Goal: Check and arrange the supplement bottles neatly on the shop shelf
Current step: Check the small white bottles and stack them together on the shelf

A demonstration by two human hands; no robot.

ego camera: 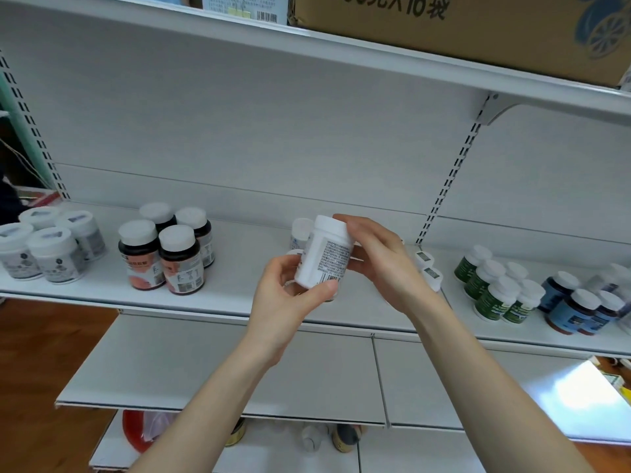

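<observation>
**Label Inspection: Bottle Held Clear of the Shelf**

1. Nearest the camera, both forearms reach up and forward over the lower shelf [205, 363], so the hands work at the level of the stocked shelf.

2. The left hand [290, 298] grips the base of the white bottle [327, 257]. Its thumb lies across the bottom edge and its fingers curl behind. This hand appears to carry the weight.

3. The right hand [379, 257] curls round the upper part, near the cap. Its fingers lie on the far side. The likely purpose is to steady and turn the bottle.

4. The bottle is tilted, off the shelf, with its printed text and barcode facing the camera. This attitude suits the checking step; placement is not yet done.

5. Just behind the hands, more white bottles [302, 230] stand on the stocked shelf [239, 295], partly hidden. The held bottle probably belongs to this group.

6. Further out, products stand in clusters by type: dark bottles [167, 247] and grey-labelled tubs [44, 244] to the left, green-labelled bottles [495, 285] and blue-labelled bottles [577, 308] to the right.

7. Farthest away, a cardboard box [444, 29] rests on the upper shelf.
</observation>
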